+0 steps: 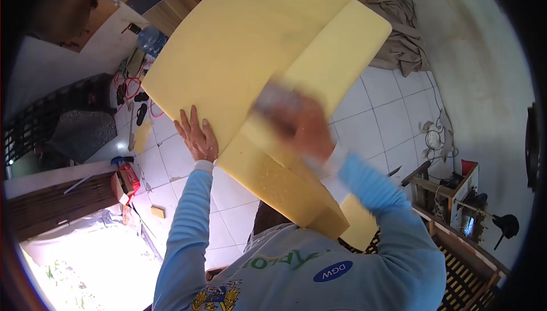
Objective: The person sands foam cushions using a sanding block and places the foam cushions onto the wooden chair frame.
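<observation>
A large yellow foam slab fills the middle of the head view, with a straight line running along its right side. Beyond that line lies a paler foam strip. The near end of the foam hangs down toward my body. My left hand rests on the slab's left edge, fingers spread. Over the line, my right hand is smeared by motion and closed around a greyish, blurred object whose kind I cannot make out. It is at the foam surface; whether it touches is unclear.
A yellow foam offcut lies below the slab. A slatted wooden frame and a wooden stand are at right. Brown cloth lies behind; a water bottle and red cords are at left.
</observation>
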Available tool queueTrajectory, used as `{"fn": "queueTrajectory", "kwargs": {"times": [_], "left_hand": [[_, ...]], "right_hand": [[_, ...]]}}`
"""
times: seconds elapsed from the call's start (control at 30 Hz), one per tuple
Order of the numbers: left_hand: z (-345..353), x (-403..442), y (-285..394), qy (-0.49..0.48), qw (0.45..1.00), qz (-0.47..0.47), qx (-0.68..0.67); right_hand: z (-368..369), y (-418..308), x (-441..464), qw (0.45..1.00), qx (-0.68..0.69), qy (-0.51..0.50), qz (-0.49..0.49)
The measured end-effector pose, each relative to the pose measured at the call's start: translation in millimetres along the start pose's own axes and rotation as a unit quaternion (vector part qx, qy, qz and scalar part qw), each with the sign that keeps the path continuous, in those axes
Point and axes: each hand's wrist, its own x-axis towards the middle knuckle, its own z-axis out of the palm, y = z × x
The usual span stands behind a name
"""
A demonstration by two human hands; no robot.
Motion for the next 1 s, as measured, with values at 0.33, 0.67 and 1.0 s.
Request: {"fn": "queueTrajectory", "kwargs": {"times": [0.33,0.67,1.0], "left_hand": [[2.2,1.7,2.4,0.039,0.998,0.046,-0.036],[9.1,-7.3,-15.9,0.052,0.996,0.030,-0.062],[4.2,-8.6,-7.4,0.012,0.994,-0.026,-0.102]], "right_hand": [[-14.4,141.8,92.3,0.911,-0.274,0.152,0.269],[65.3,-103.7,-17.5,0.979,-0.090,0.066,0.168],[49.9,-70.7,-32.4,0.936,-0.223,0.139,0.235]]}}
